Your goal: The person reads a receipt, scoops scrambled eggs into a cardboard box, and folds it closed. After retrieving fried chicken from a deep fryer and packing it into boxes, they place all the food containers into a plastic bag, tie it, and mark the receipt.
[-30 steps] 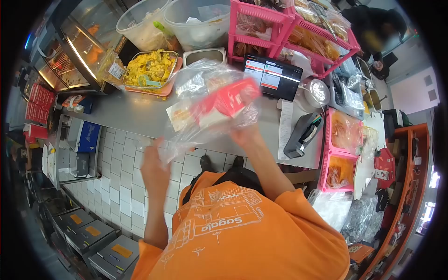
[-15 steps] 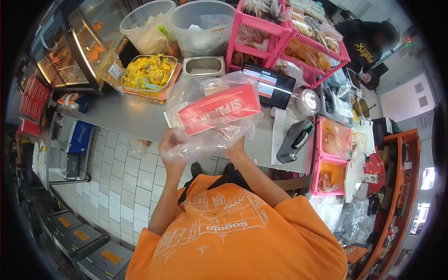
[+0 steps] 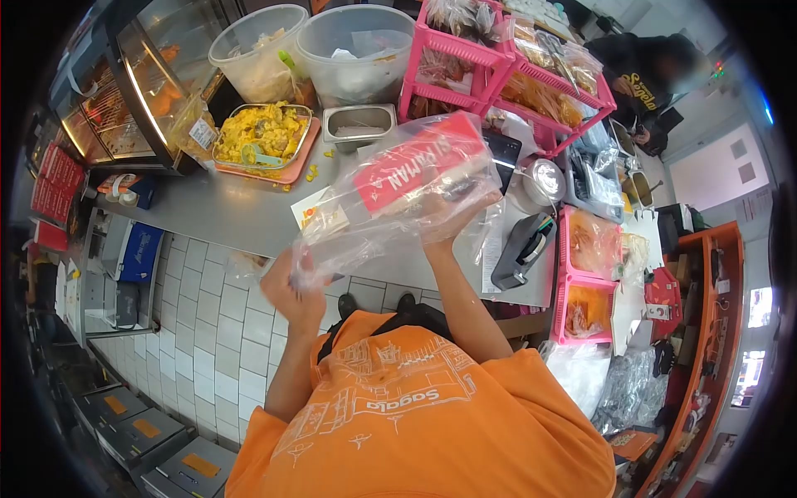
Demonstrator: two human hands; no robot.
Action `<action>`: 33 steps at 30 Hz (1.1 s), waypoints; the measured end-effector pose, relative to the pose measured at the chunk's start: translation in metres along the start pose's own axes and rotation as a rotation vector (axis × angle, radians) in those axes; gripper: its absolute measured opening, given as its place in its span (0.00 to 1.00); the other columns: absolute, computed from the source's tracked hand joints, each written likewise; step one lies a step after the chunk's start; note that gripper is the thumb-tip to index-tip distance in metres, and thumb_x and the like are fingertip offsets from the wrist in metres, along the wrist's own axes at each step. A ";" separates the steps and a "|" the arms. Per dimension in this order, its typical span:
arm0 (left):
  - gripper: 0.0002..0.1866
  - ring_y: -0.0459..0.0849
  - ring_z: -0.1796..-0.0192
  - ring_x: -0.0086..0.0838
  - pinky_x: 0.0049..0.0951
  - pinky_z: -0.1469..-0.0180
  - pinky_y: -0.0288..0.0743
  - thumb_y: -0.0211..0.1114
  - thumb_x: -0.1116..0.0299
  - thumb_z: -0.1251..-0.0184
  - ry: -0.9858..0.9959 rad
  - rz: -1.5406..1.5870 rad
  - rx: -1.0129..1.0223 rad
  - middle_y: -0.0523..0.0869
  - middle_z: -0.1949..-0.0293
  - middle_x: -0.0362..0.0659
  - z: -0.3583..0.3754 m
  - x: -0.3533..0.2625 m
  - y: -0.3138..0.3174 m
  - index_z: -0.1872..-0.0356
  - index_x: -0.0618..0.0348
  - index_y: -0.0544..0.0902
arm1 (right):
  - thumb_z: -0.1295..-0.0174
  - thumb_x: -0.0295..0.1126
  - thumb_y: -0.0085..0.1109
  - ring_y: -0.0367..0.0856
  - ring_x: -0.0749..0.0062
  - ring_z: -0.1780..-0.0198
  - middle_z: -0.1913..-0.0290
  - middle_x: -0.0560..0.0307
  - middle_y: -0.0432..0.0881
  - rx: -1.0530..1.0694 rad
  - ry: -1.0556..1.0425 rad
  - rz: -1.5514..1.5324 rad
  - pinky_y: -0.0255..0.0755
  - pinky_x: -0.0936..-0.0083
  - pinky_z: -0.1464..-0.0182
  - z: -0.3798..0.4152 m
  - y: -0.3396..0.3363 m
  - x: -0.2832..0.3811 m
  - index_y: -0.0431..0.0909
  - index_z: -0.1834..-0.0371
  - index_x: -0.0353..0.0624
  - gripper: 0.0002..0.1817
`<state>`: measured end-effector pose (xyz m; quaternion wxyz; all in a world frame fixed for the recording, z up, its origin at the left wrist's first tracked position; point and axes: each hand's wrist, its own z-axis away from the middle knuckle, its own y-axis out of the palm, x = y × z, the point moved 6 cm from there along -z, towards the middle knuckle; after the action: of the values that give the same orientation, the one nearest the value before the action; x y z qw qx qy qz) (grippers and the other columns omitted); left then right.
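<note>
A red and white food box (image 3: pixel 419 170) sits inside a clear plastic bag (image 3: pixel 357 249) above the steel counter. My left hand (image 3: pixel 295 290) is closed on the bag's loose lower left edge. At the box's right end, my right hand (image 3: pixel 457 217) grips the box through the bag; the plastic partly covers its fingers. A white card with red and yellow print (image 3: pixel 320 217) shows at the bag's left side.
A tray of yellow food (image 3: pixel 261 137), a steel pan (image 3: pixel 359 124) and plastic tubs (image 3: pixel 357 58) stand behind. Pink baskets (image 3: pixel 465 50), a tablet (image 3: pixel 503 153), a metal canister (image 3: pixel 544 183) and a tape dispenser (image 3: pixel 525 253) are rightward. Another person (image 3: pixel 643 79) stands at far right.
The bagged box has tilted, its right end rising and shifting right over the tablet. My right hand has moved up and right under it; my left hand has moved slightly down.
</note>
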<state>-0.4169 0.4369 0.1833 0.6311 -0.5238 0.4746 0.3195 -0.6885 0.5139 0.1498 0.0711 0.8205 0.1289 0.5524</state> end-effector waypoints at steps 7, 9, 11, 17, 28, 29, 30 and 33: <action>0.06 0.76 0.51 0.24 0.26 0.55 0.71 0.66 0.76 0.43 0.469 0.137 -0.163 0.77 0.61 0.40 -0.022 -0.048 0.013 0.69 0.63 0.77 | 0.35 0.45 0.61 0.83 0.64 0.51 0.54 0.57 0.81 0.288 0.489 -0.705 0.79 0.67 0.47 -0.008 -0.013 -0.023 0.75 0.47 0.45 0.20; 0.07 0.74 0.50 0.22 0.25 0.56 0.70 0.65 0.76 0.43 0.271 0.467 0.074 0.76 0.61 0.39 -0.023 -0.033 0.037 0.66 0.63 0.76 | 0.31 0.44 0.56 0.83 0.65 0.48 0.52 0.57 0.81 0.331 0.824 -1.011 0.81 0.66 0.48 0.018 0.002 -0.001 0.75 0.45 0.46 0.18; 0.08 0.72 0.56 0.18 0.23 0.60 0.67 0.63 0.73 0.38 0.250 0.560 0.274 0.75 0.64 0.36 -0.011 -0.033 0.055 0.63 0.62 0.73 | 0.31 0.43 0.57 0.83 0.65 0.50 0.53 0.58 0.82 0.310 0.920 -0.971 0.82 0.65 0.49 0.020 0.010 0.020 0.74 0.44 0.46 0.18; 0.09 0.73 0.83 0.38 0.34 0.81 0.61 0.72 0.69 0.39 1.003 -0.325 -0.161 0.78 0.80 0.40 0.022 -0.068 -0.001 0.73 0.56 0.79 | 0.35 0.43 0.63 0.66 0.53 0.30 0.30 0.44 0.65 0.213 0.560 -0.222 0.61 0.60 0.27 0.020 -0.014 -0.019 0.53 0.24 0.38 0.42; 0.13 0.81 0.70 0.36 0.30 0.64 0.75 0.67 0.79 0.50 0.981 0.381 -0.139 0.82 0.69 0.48 0.016 -0.090 -0.012 0.63 0.59 0.76 | 0.59 0.44 0.81 0.57 0.47 0.25 0.27 0.37 0.60 0.285 -0.353 0.434 0.51 0.58 0.24 -0.011 0.008 0.086 0.50 0.23 0.33 0.63; 0.14 0.81 0.72 0.33 0.29 0.64 0.76 0.67 0.80 0.52 1.122 -0.002 0.043 0.84 0.68 0.44 0.017 -0.090 0.004 0.61 0.62 0.77 | 0.59 0.44 0.81 0.57 0.47 0.25 0.27 0.37 0.60 0.292 -0.363 0.420 0.51 0.58 0.24 -0.010 0.011 0.091 0.50 0.23 0.33 0.63; 0.14 0.81 0.72 0.33 0.29 0.64 0.76 0.67 0.80 0.52 1.118 -0.005 0.028 0.84 0.68 0.44 0.005 -0.070 0.002 0.61 0.62 0.77 | 0.57 0.41 0.80 0.61 0.50 0.27 0.27 0.38 0.60 0.288 -0.303 0.295 0.57 0.60 0.27 -0.008 0.011 0.112 0.50 0.24 0.31 0.60; 0.08 0.82 0.70 0.26 0.26 0.65 0.75 0.68 0.78 0.50 0.569 -0.181 -0.079 0.86 0.68 0.40 -0.047 -0.019 -0.001 0.68 0.63 0.82 | 0.55 0.38 0.79 0.65 0.53 0.29 0.28 0.39 0.61 0.316 -0.184 0.195 0.64 0.61 0.31 0.003 0.004 0.121 0.50 0.25 0.30 0.58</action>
<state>-0.4352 0.3934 0.2016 0.4778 -0.6567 0.5709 0.1206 -0.6417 0.5456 0.2573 -0.1009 0.8769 0.1271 0.4524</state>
